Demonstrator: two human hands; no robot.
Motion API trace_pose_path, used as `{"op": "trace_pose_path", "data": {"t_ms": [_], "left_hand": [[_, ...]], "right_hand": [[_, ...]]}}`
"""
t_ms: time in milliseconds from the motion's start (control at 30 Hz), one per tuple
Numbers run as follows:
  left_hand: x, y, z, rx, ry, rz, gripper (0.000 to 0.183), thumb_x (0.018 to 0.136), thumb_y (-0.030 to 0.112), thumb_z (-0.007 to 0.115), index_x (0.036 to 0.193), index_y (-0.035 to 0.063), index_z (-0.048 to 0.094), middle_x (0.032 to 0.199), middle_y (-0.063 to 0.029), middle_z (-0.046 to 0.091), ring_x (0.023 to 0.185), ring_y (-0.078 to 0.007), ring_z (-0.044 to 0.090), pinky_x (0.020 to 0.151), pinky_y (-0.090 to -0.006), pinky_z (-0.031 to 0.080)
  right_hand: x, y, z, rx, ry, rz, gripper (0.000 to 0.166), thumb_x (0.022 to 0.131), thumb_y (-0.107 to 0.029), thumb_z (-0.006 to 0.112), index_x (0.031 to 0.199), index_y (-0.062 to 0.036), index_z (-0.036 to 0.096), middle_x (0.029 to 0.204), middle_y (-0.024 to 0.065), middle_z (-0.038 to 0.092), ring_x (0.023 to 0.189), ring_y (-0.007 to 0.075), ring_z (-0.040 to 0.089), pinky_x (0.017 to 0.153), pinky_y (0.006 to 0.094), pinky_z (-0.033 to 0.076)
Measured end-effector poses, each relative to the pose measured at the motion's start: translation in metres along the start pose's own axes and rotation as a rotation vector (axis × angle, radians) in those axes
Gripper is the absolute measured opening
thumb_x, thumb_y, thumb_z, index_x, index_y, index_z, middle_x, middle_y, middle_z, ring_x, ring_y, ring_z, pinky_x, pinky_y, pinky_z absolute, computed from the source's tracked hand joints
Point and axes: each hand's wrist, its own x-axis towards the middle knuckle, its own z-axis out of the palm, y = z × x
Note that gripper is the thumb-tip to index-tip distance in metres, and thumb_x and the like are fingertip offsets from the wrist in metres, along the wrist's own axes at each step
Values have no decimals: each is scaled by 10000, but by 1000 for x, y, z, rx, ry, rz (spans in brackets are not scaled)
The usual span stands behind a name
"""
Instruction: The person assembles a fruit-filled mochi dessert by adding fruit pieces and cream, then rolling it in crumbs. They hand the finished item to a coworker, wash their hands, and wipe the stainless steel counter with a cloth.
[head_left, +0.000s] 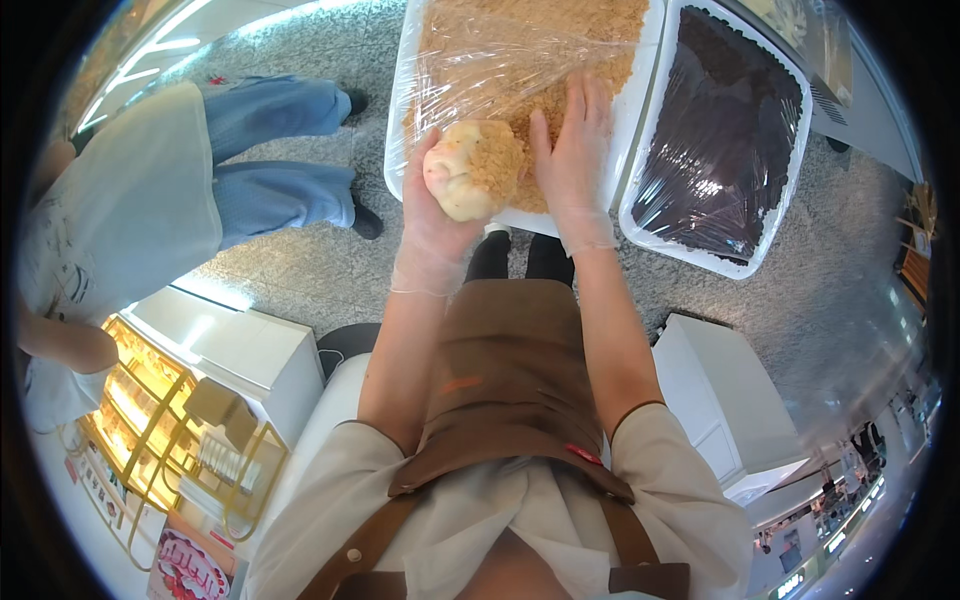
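Note:
My left hand (439, 225), in a clear plastic glove, holds a pale, round, cream-coated bun or cake (454, 174) whose right side is covered in tan crumbs. It is above the near edge of a white tray (396, 161) of tan crumbs (525, 49), partly covered with crinkled cling film (480, 82). My right hand (576, 157), gloved too, rests with spread fingers on or just above the crumbs at the tray's right side; nothing shows in its grasp, though its palm is hidden. The cake's underside is also out of sight.
A second white tray (805, 135) of dark brown crumbs (716, 135) under film stands at the right. A person in a pale apron and blue trousers (277, 120) stands at the left. White cabinets (720, 397) flank me, with a gold-framed rack (169, 420) lower left.

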Motion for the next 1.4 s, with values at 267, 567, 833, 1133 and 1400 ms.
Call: {"op": "trace_pose_path", "data": {"t_ms": [267,567,833,1133,1400], "left_hand": [[2,2,2,3,33,57,481,952,394,406,1248,35,528,1241,-164,568,1174,-328,528,1031,-487,395],[18,-8,-8,370,242,95,426,966,373,427,1178,26,553,1123,-118,625,1032,-249,614,901,-388,510],[13,-41,34,234,92,87,359,979,365,429,1129,62,551,1015,-81,619,966,-201,610,864,-316,510],[35,-28,21,236,147,-3,418,960,384,423,1177,52,554,1147,-122,610,1045,-270,594,918,-412,483],[30,-13,4,107,62,9,477,956,410,411,1236,46,541,1220,-136,598,1128,-301,575,970,-468,457]], "right_hand": [[-25,-6,9,-110,-142,-81,654,682,-90,720,1292,-116,486,1313,176,434,1254,358,382,1048,488,309],[-5,-28,-16,689,-20,489,320,779,-131,686,1073,-75,572,1064,136,554,1009,326,532,890,406,430],[-32,-76,-29,522,185,117,208,847,-68,597,1043,-8,567,1144,161,523,1048,341,503,919,415,406],[-56,-43,-26,564,169,94,342,944,-122,440,1254,1,520,1337,196,458,1260,388,410,1058,431,308],[-30,-6,-7,75,4,80,495,875,-50,525,1363,-53,439,1391,199,406,1319,385,342,1110,469,259]]}}
